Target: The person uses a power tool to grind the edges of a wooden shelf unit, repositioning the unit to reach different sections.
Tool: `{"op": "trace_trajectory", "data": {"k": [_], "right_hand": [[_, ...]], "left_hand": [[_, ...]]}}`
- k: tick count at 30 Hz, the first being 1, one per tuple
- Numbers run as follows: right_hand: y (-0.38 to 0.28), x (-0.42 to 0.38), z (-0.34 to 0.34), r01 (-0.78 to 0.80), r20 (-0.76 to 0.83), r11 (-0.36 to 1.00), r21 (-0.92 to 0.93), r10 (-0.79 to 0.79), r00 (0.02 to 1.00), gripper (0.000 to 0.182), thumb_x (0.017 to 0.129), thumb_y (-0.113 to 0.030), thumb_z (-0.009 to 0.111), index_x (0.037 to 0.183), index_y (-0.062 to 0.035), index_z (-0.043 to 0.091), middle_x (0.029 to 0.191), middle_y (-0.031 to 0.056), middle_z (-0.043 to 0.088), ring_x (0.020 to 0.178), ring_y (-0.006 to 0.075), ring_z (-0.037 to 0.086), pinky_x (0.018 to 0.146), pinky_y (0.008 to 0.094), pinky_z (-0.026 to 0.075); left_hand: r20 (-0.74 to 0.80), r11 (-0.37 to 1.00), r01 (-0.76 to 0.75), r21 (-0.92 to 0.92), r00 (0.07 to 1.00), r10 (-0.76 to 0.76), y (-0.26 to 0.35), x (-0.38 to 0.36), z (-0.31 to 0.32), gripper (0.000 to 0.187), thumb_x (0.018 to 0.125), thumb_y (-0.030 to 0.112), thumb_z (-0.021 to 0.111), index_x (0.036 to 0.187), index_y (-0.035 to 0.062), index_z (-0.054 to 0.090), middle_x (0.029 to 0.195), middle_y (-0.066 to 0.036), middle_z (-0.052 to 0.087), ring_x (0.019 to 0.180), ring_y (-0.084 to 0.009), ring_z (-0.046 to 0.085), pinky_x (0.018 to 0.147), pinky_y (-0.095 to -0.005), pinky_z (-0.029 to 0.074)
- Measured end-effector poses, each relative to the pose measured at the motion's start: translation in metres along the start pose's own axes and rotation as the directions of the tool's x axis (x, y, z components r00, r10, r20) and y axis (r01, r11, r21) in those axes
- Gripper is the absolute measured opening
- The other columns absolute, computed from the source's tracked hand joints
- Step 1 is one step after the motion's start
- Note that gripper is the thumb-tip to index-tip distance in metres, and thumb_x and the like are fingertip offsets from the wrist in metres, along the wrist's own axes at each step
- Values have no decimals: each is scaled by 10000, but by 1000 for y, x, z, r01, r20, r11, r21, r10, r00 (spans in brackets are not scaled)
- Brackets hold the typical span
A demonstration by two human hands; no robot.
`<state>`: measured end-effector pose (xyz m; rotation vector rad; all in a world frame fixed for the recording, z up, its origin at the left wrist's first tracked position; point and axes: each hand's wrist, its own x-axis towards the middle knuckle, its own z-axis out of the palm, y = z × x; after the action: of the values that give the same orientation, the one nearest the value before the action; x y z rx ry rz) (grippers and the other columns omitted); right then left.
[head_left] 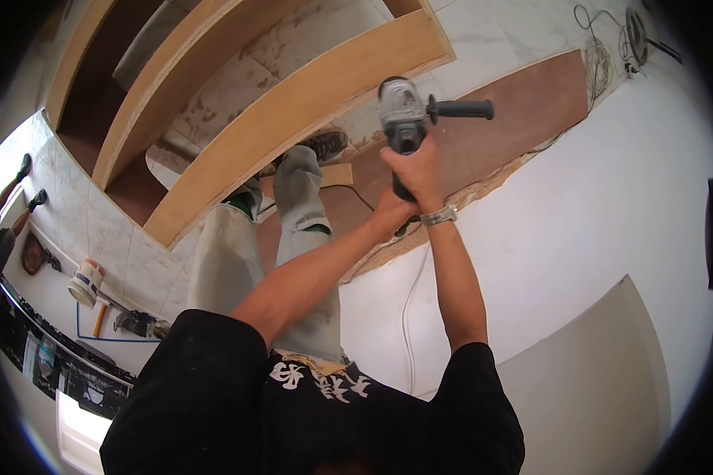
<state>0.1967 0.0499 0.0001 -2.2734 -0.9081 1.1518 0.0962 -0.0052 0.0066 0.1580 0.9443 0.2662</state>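
A grey and black power tool, which looks like an angle grinder, points away from my body, its black side handle sticking out to the right. My right hand, below a wrist with a metal-banded watch, is wrapped round the tool's body. Lower and to the left, my left hand is closed round its rear end. The tool is held above a long reddish-brown panel with a rough, broken edge. Any disc on the tool is hidden or blurred.
A wooden shelf-like frame fills the upper left beside my feet. Cables cross the white surface. A bucket and tools lie at left. Another person's legs show at the far left. A round-ended object is top right.
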Motion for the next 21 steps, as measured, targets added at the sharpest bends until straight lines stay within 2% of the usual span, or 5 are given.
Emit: {"op": "trace_trajectory", "data": {"k": [4, 7, 12, 18, 21], "right_hand": [[-39, 8, -34, -96, 10, 995, -8, 96, 995, 638, 668, -335, 848, 1142, 31, 629, 947, 239, 748, 869, 391, 750, 773, 446, 584], [-24, 2, -12, -90, 82, 981, -169, 105, 991, 675, 693, -347, 823, 1215, 15, 596, 973, 261, 742, 903, 425, 734, 801, 475, 584], [-53, -43, 29, -35, 297, 963, -266, 117, 948, 650, 690, -366, 822, 1162, 33, 623, 1003, 310, 719, 975, 483, 698, 821, 507, 569], [-39, -12, -8, -72, 154, 973, -221, 108, 982, 677, 694, -363, 807, 1221, 3, 591, 1025, 300, 723, 970, 492, 690, 847, 540, 566], [1, 36, -32, -51, 12, 995, -82, 52, 999, 582, 689, -352, 831, 1108, 4, 640, 946, 217, 738, 847, 331, 728, 759, 441, 571]], "left_hand": [[32, 999, 2, 46, 999, -3, 6, 14, 17, 378, 816, 98, 819, 1140, 44, 631, 978, -17, 663, 812, -116, 641, 660, -287, 500], [-32, 1000, 5, 0, 999, -5, -12, 3, -3, 494, 766, 86, 830, 1214, 31, 629, 1161, -46, 675, 1035, -152, 656, 860, -326, 533], [-234, 957, -139, -254, 969, 78, -35, -43, -23, 446, 814, 91, 806, 1215, 41, 619, 1115, -13, 668, 991, -122, 638, 813, -307, 521], [-49, 988, -96, -120, 995, 91, -27, -6, -7, 467, 797, 77, 805, 1220, 34, 611, 1110, -17, 662, 989, -115, 632, 808, -306, 514], [-3, 996, -88, -20, 996, 88, 17, 24, 35, 404, 765, 40, 795, 1140, 37, 643, 1013, -31, 677, 893, -134, 643, 743, -308, 514]]}}
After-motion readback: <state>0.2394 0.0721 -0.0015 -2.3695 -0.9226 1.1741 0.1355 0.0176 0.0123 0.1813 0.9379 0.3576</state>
